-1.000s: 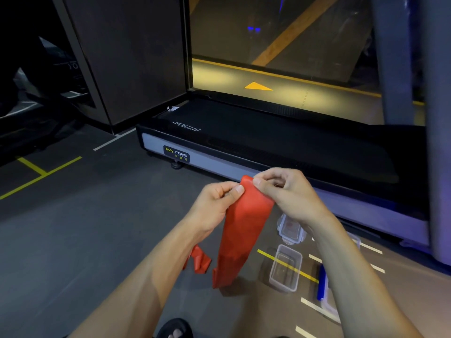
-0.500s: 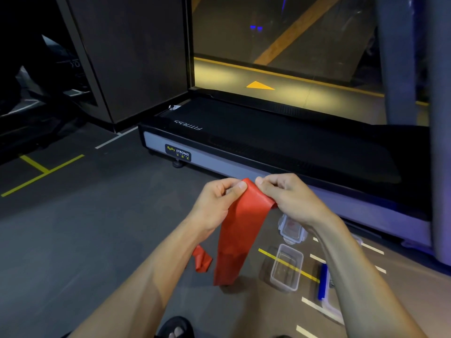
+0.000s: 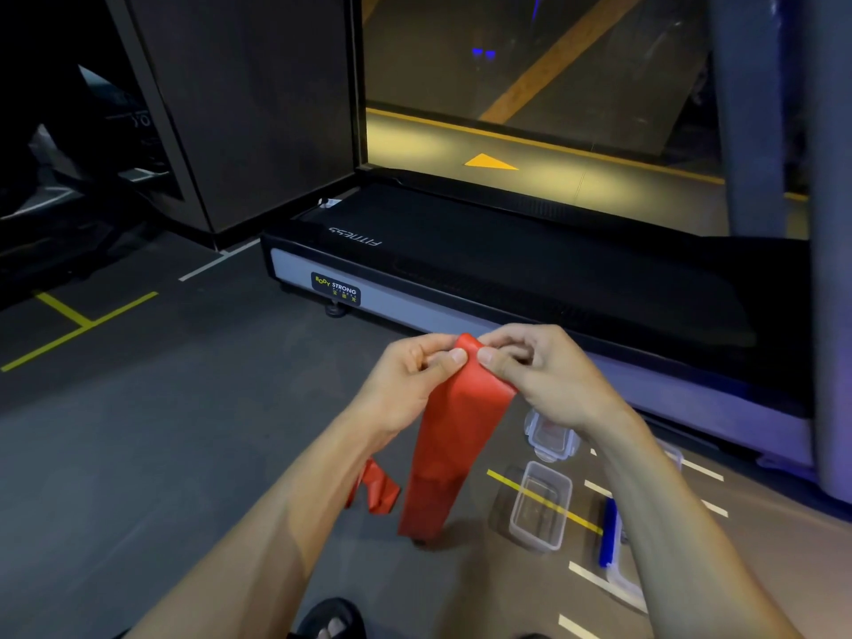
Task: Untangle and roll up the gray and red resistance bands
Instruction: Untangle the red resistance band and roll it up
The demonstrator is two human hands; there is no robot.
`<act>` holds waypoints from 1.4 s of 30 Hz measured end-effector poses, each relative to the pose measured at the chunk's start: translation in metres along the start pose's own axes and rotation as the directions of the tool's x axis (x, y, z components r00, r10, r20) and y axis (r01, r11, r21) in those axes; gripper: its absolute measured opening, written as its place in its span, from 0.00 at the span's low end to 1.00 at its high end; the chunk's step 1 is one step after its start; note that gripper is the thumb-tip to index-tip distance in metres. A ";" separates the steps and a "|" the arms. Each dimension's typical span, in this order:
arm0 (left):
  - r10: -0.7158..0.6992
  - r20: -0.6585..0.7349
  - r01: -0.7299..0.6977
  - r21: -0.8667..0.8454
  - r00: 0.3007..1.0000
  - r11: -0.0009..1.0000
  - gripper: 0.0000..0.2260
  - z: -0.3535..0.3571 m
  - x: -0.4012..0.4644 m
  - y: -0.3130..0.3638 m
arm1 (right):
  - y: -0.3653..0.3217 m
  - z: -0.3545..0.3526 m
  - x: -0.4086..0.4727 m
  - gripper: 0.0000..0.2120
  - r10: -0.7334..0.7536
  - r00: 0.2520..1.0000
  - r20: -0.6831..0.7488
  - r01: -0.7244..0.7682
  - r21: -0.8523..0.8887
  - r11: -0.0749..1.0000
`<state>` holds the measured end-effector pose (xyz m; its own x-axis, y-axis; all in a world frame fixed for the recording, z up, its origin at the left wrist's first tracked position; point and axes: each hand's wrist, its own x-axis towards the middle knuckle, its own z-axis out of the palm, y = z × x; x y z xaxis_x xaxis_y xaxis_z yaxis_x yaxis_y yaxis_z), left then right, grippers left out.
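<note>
Head view: the top fold of the red resistance band (image 3: 454, 426) is pinched by the left grip (image 3: 410, 380) and the right grip (image 3: 544, 375); its length hangs toward the floor (image 3: 138, 454).

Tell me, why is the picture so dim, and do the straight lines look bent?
Head view: the room is dark, the brightest patch being the yellow-lit floor beyond the treadmill; the hands and red band are evenly lit and sharp; the wide lens bows the treadmill's edge and stretches the forearms.
</note>
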<state>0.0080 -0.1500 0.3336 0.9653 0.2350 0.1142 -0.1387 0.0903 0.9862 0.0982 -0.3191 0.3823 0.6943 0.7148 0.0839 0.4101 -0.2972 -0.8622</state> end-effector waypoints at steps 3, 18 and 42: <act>0.026 -0.034 -0.025 0.043 0.999 0.999 0.10 0.000 0.001 0.001 | -0.002 0.000 -0.001 0.07 -0.046 0.999 0.020 0.046 -0.006 0.999; 0.051 -0.016 -0.049 0.069 0.999 0.996 0.10 -0.001 -0.002 0.002 | -0.001 0.003 0.003 0.04 -0.047 0.996 -0.069 0.047 -0.015 0.999; 0.025 -0.077 -0.018 0.093 0.997 0.996 0.10 0.002 0.000 0.003 | -0.002 -0.002 -0.003 0.21 -0.016 0.990 0.139 0.040 -0.171 0.984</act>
<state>0.0081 -0.1520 0.3368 0.9415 0.3112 0.1291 -0.1345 -0.0041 0.9909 0.0969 -0.3217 0.3852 0.5989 0.8004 0.0271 0.5323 -0.3725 -0.7602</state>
